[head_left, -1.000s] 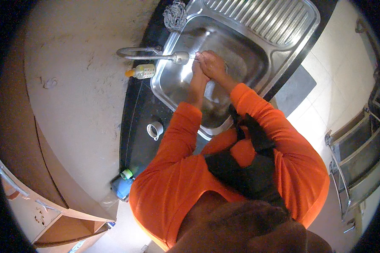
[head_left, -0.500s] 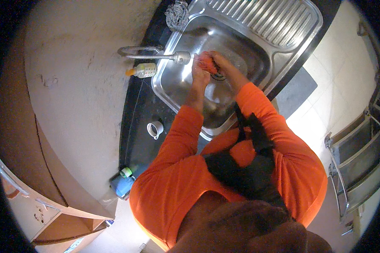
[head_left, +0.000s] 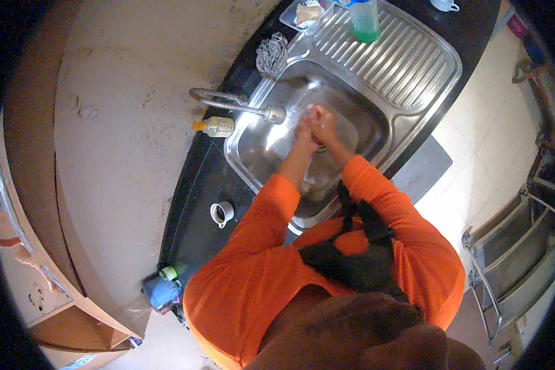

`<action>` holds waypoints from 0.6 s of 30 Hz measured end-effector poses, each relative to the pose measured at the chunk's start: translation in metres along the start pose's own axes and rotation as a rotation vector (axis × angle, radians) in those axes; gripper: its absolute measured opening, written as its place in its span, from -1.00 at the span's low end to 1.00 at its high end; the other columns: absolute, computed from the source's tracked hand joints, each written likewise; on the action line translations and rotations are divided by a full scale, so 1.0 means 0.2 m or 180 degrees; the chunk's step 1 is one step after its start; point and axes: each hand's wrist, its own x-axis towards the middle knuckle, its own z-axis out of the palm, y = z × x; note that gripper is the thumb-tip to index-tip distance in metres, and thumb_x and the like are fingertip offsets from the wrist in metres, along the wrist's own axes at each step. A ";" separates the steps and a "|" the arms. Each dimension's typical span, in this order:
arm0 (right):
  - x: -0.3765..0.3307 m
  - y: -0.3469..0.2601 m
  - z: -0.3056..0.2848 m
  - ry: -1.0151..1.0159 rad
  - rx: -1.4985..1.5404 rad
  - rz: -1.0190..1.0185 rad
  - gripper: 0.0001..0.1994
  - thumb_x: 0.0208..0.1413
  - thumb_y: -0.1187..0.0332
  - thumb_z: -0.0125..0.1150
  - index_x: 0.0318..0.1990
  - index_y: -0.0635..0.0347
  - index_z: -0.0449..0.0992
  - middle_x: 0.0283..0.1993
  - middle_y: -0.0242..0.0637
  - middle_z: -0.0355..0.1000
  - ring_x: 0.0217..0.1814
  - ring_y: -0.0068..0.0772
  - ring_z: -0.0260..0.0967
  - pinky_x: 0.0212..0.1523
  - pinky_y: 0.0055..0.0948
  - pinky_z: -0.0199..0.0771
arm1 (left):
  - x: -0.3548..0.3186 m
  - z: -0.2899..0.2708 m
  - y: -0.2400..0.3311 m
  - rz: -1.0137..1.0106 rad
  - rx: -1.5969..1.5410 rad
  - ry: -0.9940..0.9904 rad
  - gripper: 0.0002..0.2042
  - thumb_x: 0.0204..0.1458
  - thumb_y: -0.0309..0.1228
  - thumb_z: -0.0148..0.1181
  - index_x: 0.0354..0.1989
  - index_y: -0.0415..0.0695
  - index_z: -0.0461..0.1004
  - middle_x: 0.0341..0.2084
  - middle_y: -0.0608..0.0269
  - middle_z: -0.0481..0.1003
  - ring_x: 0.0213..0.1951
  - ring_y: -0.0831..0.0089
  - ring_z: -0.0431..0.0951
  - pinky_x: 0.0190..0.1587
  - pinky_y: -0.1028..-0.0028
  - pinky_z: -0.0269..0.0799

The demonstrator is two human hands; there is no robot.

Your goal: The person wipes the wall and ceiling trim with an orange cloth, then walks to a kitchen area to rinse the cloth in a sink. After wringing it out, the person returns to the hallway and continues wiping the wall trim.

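Over the steel sink basin (head_left: 373,117) my two hands are pressed together, just right of the faucet head (head_left: 275,115). My left hand (head_left: 304,131) is closed against the right one. My right hand (head_left: 322,123) is wrapped over it, fingers curled. Whatever lies between them is hidden; no orange-red thing shows outside the fingers at this moment. Below the hands, the drain is partly covered by my wrists.
On the ribbed drainboard (head_left: 407,58) stands a clear container with green liquid (head_left: 366,24). Along the black counter are a grey scourer (head_left: 272,54), a soap bottle with an orange cap (head_left: 216,126) and a white cup (head_left: 222,213). A small tray (head_left: 290,17) sits behind.
The orange-red, soft-looking thing that showed between my hands is now out of sight. My hands have drawn tightly together. The view has shifted, showing more of the drainboard.
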 end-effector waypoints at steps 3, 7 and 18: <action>0.04 -0.12 -0.12 -0.0918 0.1342 0.1900 -0.65 0.28 0.06 0.12 -0.24 0.18 0.61 -0.36 -0.07 0.54 -0.38 -0.04 0.46 -0.26 -0.14 0.46 | 0.00 -0.08 -0.07 -0.0188 0.0301 0.0671 -0.63 0.29 -0.01 -0.11 -0.07 0.01 0.51 -0.13 0.15 0.55 -0.09 0.16 0.57 0.06 0.07 0.50; 0.11 -0.26 -0.21 -0.0994 0.1237 0.1024 -0.60 0.28 0.03 0.09 -0.33 0.21 0.63 -0.36 0.02 0.56 -0.39 0.07 0.48 -0.27 -0.04 0.46 | 0.12 -0.41 0.02 0.1428 0.1992 -0.0680 -0.62 0.29 0.00 -0.06 -0.07 -0.02 0.51 -0.19 0.17 0.57 -0.17 0.22 0.59 0.00 0.18 0.53; 0.13 -0.09 -0.32 -0.1630 0.1367 0.1629 -0.59 0.20 0.01 0.21 -0.18 0.24 0.65 -0.25 -0.05 0.62 -0.20 -0.09 0.60 -0.10 -0.11 0.57 | -0.23 -0.03 0.08 -0.0248 0.0624 0.0055 -0.61 0.32 -0.01 -0.07 -0.09 -0.06 0.52 -0.22 0.19 0.58 -0.23 0.21 0.59 -0.10 0.07 0.56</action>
